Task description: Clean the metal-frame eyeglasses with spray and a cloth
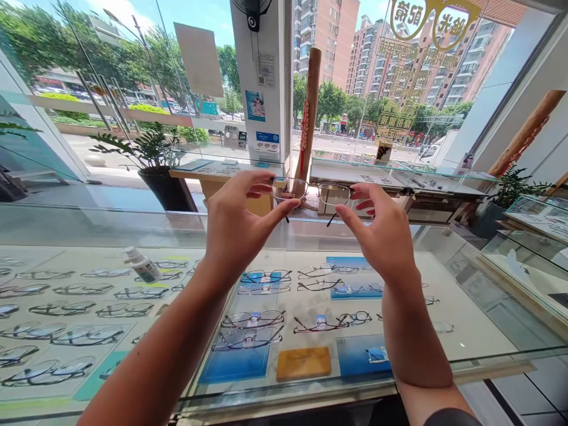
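A pair of thin-rimmed glasses (pixel 310 192) is held up at arm's length above a glass display counter (pixel 444 367). My left hand (pixel 237 222) pinches the left lens rim between thumb and fingers. At the other lens, my right hand (pixel 381 228) grips the rim the same way. The temples hang down between my hands. Both arms reach forward over the counter top.
Under the counter glass lie several rows of spectacle frames (pixel 252 328) on white and blue pads, plus a yellow pad (pixel 304 362). A small spray bottle (pixel 142 265) lies on the glass at left. A potted plant (pixel 155 160), a white pillar (pixel 264 83) and shop windows stand behind.
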The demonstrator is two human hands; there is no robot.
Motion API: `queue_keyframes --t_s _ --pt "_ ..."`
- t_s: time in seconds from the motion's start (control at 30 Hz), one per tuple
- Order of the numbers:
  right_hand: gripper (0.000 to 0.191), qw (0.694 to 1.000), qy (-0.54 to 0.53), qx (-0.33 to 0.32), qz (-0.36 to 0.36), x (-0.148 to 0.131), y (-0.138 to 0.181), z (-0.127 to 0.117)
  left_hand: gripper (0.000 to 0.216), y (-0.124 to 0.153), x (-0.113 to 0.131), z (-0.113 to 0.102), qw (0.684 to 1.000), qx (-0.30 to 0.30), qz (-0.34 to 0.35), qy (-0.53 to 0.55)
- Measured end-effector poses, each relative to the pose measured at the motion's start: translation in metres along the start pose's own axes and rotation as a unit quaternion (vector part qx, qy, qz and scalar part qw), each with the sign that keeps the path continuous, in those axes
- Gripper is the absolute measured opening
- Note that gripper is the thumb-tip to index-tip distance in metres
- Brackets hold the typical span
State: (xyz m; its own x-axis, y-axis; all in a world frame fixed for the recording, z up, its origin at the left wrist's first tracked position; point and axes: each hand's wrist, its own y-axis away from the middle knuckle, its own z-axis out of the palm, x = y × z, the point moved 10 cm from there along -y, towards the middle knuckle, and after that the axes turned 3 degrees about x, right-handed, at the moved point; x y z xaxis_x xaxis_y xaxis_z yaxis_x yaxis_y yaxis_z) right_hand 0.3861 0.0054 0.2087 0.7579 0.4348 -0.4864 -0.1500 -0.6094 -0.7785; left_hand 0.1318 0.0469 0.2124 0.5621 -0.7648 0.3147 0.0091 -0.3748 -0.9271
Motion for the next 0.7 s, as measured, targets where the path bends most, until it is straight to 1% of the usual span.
queue_keyframes --t_s 0.17,0.33,0.53,0.7 --pt "0.044 1.0 0.001 0.007 0.007 0.003 -0.001 -0.001 0.049 0.0 -0.009 0.005 0.999 -0.013 -0.023 0.047" --pt "0.044 1.0 -0.014 0.017 0.004 0.005 -0.002 -0.001 0.047 0.0 -0.018 0.009 0.997 -0.01 -0.04 0.06" --pt "0.042 1.0 0.0 0.027 -0.001 0.005 -0.001 -0.003 0.051 0.001 -0.031 0.014 0.993 -0.004 -0.077 0.087" --pt "0.04 0.999 -0.001 0.033 -0.004 0.005 -0.001 -0.004 0.051 0.001 -0.033 0.015 0.99 0.008 -0.083 0.115"
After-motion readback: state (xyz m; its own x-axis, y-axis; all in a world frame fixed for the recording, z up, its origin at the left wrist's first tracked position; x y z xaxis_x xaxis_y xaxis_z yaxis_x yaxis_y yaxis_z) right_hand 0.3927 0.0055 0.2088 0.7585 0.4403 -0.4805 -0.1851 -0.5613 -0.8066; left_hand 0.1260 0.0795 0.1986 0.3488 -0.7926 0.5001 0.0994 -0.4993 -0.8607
